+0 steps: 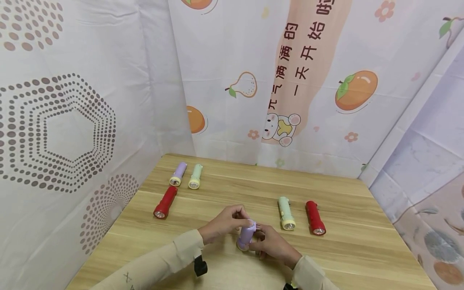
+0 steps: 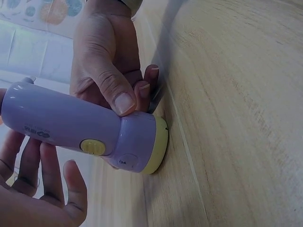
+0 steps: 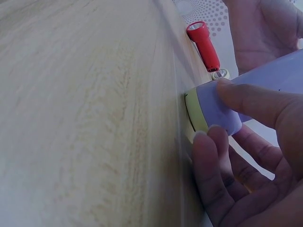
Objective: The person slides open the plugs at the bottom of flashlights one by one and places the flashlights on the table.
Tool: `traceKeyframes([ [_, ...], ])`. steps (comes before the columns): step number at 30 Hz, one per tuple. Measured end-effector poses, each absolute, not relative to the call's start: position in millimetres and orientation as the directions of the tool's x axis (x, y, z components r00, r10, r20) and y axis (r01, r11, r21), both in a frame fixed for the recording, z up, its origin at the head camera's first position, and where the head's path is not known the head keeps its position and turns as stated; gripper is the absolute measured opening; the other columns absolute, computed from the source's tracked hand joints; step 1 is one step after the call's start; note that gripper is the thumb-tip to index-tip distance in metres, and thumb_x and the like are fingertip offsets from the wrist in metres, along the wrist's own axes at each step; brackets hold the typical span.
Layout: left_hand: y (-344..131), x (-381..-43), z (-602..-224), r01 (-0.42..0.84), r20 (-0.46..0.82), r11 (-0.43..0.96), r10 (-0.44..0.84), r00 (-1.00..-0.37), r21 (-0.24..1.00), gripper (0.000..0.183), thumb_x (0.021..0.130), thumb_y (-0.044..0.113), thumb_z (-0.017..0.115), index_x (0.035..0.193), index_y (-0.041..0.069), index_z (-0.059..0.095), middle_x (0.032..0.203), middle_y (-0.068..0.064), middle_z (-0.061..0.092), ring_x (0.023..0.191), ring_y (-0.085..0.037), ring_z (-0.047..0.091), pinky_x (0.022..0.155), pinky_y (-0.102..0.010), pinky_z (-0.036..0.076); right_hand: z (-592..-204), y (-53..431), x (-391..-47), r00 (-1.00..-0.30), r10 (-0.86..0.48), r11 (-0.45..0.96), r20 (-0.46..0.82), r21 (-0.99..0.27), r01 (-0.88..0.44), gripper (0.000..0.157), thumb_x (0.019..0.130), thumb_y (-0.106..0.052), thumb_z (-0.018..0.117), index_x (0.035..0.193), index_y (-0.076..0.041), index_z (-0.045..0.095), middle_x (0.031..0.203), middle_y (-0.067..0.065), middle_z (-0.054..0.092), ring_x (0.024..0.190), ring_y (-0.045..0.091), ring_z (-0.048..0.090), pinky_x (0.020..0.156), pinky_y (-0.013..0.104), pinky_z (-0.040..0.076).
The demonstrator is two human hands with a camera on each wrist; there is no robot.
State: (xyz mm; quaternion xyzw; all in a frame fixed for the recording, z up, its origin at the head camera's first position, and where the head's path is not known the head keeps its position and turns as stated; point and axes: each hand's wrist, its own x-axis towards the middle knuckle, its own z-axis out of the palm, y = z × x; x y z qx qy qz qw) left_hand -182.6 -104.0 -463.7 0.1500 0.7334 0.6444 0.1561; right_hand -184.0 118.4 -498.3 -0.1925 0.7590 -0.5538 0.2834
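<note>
A purple flashlight [image 1: 247,236] with a yellow rim stands on its lamp end on the wooden table, in front of the person. The left hand [image 1: 226,222] holds its upper end, the thumb lying over the top. Lower down, the right hand [image 1: 276,245] grips the lamp end between thumb and fingers. In the left wrist view, a yellow switch [image 2: 93,147] shows on the flashlight's side, and the rim touches the wood. The right wrist view shows the right thumb [image 3: 246,98] pressed against the purple head; the lens faces down and is hidden.
At the table's left lie a purple flashlight [image 1: 179,173], a pale green flashlight [image 1: 196,175] and a red flashlight [image 1: 166,201]. To the right lie another green flashlight [image 1: 286,213] and another red one [image 1: 314,217]. Printed curtains [image 1: 224,133] enclose the wooden table [image 1: 348,257].
</note>
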Motion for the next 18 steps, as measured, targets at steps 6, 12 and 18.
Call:
traceKeyframes([
  [6, -103.6, -182.7, -464.2, 0.012, -0.041, 0.125, 0.417, -0.908, 0.992, 0.021, 0.094, 0.024, 0.076, 0.094, 0.008, 0.062, 0.101, -0.004, 0.066, 0.094, -0.020, 0.059, 0.082, -0.043, 0.050, -498.4, 117.7, -183.5, -0.768, -0.603, 0.315, -0.213, -0.949, 0.016, 0.054, 0.089, -0.020, 0.082, 0.139, -0.011, 0.062, 0.119, 0.008, 0.069, 0.067, 0.019, 0.059, 0.053, 0.030, 0.050],
  [12, -103.7, -183.4, -464.6, 0.037, -0.024, 0.132, 0.432, -0.902, 0.991, 0.023, 0.093, 0.025, 0.077, 0.094, 0.008, 0.061, 0.101, -0.004, 0.064, 0.092, -0.020, 0.056, 0.080, -0.040, 0.049, -500.8, 117.5, -183.2, -0.763, -0.612, 0.294, -0.207, -0.955, 0.023, 0.056, 0.089, -0.020, 0.082, 0.139, -0.008, 0.061, 0.123, 0.009, 0.068, 0.067, 0.017, 0.059, 0.053, 0.029, 0.051],
  [18, -107.6, -184.3, -466.9, 0.163, 0.059, 0.197, 0.447, -0.892, 0.967, 0.019, 0.096, 0.030, 0.075, 0.100, 0.013, 0.067, 0.100, 0.000, 0.066, 0.092, -0.019, 0.057, 0.080, -0.034, 0.047, -500.4, 117.3, -181.0, -0.776, -0.601, 0.307, -0.193, -0.952, -0.001, 0.056, 0.090, -0.022, 0.081, 0.140, -0.008, 0.060, 0.123, 0.009, 0.068, 0.068, 0.019, 0.060, 0.053, 0.029, 0.051],
])
